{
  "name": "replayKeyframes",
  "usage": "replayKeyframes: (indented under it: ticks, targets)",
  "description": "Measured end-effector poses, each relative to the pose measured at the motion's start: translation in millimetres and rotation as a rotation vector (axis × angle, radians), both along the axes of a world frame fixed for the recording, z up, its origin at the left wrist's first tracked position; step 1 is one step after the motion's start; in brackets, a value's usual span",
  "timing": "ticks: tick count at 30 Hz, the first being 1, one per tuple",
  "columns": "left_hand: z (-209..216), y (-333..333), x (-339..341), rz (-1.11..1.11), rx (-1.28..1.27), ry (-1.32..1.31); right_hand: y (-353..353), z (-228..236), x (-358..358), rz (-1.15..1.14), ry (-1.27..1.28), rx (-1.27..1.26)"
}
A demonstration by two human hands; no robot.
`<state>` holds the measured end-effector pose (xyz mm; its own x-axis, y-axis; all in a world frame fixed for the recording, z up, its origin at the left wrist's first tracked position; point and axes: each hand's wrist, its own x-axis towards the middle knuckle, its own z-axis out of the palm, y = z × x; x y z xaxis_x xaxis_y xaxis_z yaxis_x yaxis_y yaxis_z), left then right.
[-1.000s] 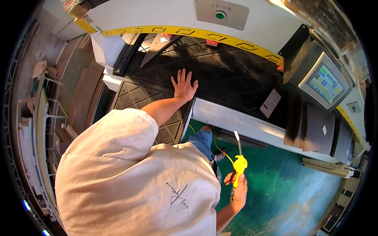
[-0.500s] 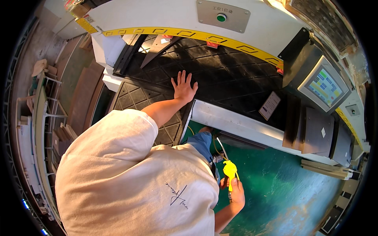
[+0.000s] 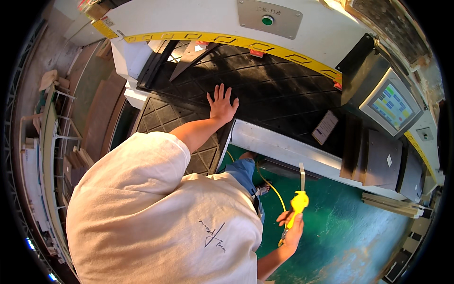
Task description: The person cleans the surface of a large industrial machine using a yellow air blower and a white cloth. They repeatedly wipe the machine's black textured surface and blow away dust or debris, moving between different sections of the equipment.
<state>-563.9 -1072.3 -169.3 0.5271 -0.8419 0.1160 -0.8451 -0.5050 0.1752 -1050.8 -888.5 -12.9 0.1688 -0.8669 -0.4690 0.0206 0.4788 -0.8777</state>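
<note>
Blowgun [image 3: 299, 202], yellow with a pale metal nozzle [image 3: 302, 177], is in the right hand [image 3: 294, 232], over the green floor [image 3: 331, 208]. That hand's grip is closed around the handle, and the fingers and thumb cover much of it; whether the trigger is squeezed I cannot tell. A yellow hose [image 3: 275, 190] curves up to the hand and slips out of sight behind the fingers, so its joint with the blowgun is hard to make out.

The left hand [image 3: 222, 108] lies on the black grooved surface [image 3: 279, 90] with its grip spread, its palm hidden. The pale shirt [image 3: 165, 208], cut off by the lower edge, hides the right upper arm and much of the blue trousers [image 3: 242, 173].

Behind, the surface runs out of view beneath a white beam [image 3: 198, 19] with a green button [image 3: 267, 20]. A touchscreen [image 3: 392, 106] glows at right, its blocks too small to read. Below it stand brown panels [image 3: 378, 156], partly overlapping. At left, the dark lens rim crops a rack [image 3: 57, 138].
</note>
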Motion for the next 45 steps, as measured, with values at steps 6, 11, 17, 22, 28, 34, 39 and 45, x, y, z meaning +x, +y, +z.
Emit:
replayKeyframes:
  ticks: [6,11,17,22,28,34,39,45]
  targets:
    - [0.2,-0.1,0.5,0.004,-0.001,0.01,-0.3,9.4,-18.5,0.428,-0.002,0.091]
    - [-0.2,-0.3,1.1,0.001,-0.005,0.007,-4.0,11.6,-6.9,-0.114,-0.014,0.019]
    - [2.4,0.2,0.9,0.014,0.026,0.03,2.6,7.6,-15.0,0.33,-0.03,0.043]
    - [1.5,-0.8,-0.5,0.001,0.014,0.017,-4.0,9.3,-1.4,-0.073,-0.077,0.05]
    - [3.4,0.0,0.8,0.007,0.025,0.024,2.5,-2.0,-6.2,0.186,-0.046,0.056]
    - [2.9,0.5,1.0,0.015,0.022,0.026,0.7,-2.4,-8.9,0.365,-0.053,0.084]
    - [1.9,0.6,-1.0,0.006,0.019,0.03,-7.6,8.0,5.4,0.094,-0.019,0.078]
    - [1.5,-0.3,0.1,0.0,0.003,0.027,-3.7,-0.1,0.2,0.307,-0.033,0.083]
